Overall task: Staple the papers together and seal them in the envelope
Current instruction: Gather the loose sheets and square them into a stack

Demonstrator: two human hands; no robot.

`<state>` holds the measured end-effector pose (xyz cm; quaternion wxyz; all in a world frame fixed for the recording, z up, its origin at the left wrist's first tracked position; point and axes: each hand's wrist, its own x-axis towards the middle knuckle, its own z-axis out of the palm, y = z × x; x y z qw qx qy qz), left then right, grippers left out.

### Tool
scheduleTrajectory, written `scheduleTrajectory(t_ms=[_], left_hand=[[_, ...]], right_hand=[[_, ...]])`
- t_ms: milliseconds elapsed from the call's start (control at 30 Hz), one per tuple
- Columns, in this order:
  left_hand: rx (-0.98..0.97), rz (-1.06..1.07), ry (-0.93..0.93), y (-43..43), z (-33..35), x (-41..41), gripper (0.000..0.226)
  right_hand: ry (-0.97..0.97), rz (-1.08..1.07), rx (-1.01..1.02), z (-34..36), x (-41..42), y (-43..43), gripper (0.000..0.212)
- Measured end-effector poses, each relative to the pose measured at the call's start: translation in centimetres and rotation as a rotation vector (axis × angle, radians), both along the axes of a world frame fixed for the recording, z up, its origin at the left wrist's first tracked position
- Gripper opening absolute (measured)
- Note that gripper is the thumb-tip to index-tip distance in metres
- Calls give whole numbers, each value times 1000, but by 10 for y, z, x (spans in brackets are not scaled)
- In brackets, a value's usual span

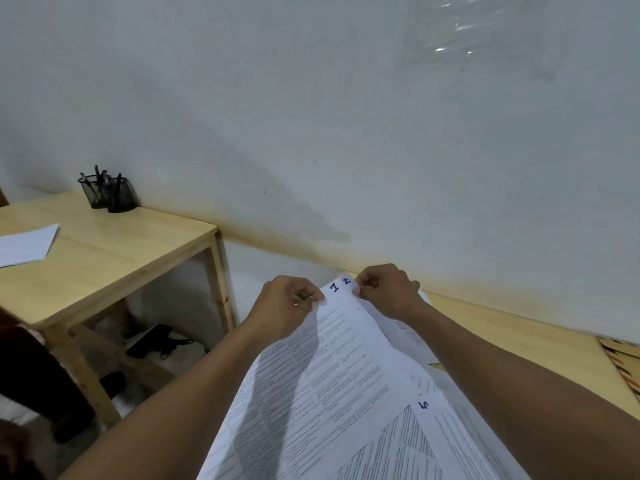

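Several printed sheets (332,368) lie fanned over the near wooden table (540,344), with handwritten blue numbers 1, 2 and 5 on their corners. My left hand (287,310) pinches the far corner of the sheet marked 1. My right hand (388,289) pinches the far corner of the sheet marked 2, just beside it. A sheet marked 5 (446,431) lies lower, near my right forearm. At the far right edge shows a patterned strip of what may be an envelope (623,362). No stapler is in view.
A second wooden table (114,244) stands to the left with black mesh pen holders (109,194) at its back and a white paper stack (26,245) at its left. Dark objects lie on the floor under it. A white wall runs behind both tables.
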<state>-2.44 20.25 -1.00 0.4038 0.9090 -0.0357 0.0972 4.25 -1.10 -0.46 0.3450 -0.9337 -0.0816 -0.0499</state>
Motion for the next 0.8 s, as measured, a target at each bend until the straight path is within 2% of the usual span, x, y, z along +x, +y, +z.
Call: scheduleTrajectory(t_ms=[200, 467, 567, 800], left_hand=[[-27, 46, -256, -20, 54, 3, 17], [10, 106, -577, -30, 112, -15, 13], [4, 136, -617, -34, 133, -27, 14], [-64, 107, -574, -46, 166, -62, 11]], right_hand=[[-87, 216, 350, 50, -12, -12, 8], [-204, 311, 505, 118, -43, -18, 6], [-245, 309, 521, 136, -58, -18, 10], [-258, 272, 585, 154, -93, -33, 13]])
